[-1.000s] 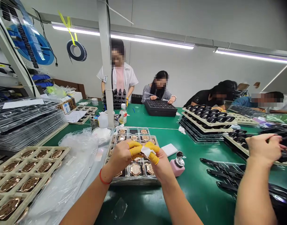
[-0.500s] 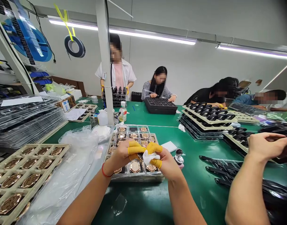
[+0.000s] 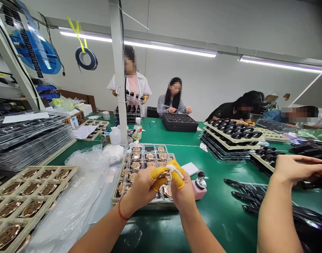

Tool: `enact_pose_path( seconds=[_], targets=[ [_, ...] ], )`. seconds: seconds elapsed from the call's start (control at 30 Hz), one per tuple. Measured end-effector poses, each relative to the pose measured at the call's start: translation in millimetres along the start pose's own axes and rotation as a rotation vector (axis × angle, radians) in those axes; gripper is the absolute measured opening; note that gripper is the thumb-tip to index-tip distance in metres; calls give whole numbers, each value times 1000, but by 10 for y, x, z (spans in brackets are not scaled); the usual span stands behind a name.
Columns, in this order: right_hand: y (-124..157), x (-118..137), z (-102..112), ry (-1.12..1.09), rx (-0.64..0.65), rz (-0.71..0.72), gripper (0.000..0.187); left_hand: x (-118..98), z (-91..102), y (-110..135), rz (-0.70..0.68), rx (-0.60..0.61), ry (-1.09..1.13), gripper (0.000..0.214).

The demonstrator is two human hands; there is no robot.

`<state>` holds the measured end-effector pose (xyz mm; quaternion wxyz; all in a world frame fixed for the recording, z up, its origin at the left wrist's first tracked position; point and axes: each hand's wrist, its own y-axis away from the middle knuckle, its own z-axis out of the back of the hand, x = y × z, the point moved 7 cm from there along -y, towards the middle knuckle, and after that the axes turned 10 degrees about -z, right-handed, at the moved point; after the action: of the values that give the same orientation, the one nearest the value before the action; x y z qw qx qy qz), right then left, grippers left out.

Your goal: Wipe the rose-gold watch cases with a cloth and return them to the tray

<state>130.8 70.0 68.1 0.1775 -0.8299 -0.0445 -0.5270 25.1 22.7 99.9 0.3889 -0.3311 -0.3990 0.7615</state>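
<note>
My left hand (image 3: 143, 188), with yellow finger cots and a red wrist band, pinches a small copper-coloured round part (image 3: 164, 174) in front of me. My right hand (image 3: 183, 189), also in yellow finger cots, presses a small white cloth (image 3: 173, 170) against that part. Both hands hover just above a clear tray (image 3: 118, 177) whose pockets hold several of the same copper parts. A pink dispenser bottle (image 3: 199, 186) with a metal top stands right of my right hand.
A beige tray of copper parts (image 3: 58, 177) and crumpled clear plastic bags (image 3: 81, 189) lie at left. A co-worker's arm (image 3: 279, 207) reaches over black strap parts at right. Stacked trays and other workers fill the far side of the green table (image 3: 224, 211).
My hands have stayed together over the clear tray, shifting slightly right and up. The cloth has moved over the part between my fingers. The co-worker's hand at right has opened flatter.
</note>
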Motion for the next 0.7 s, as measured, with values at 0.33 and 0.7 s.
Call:
enact_pose_path(
  seconds=[0.33, 0.7],
  targets=[
    [-200, -40, 94, -103, 52, -249, 25, 210, -96, 90, 301, -4, 331, 27],
    [-61, 14, -3, 319, 201, -190, 27, 262, -119, 91, 386, 5, 475, 36]
  ],
)
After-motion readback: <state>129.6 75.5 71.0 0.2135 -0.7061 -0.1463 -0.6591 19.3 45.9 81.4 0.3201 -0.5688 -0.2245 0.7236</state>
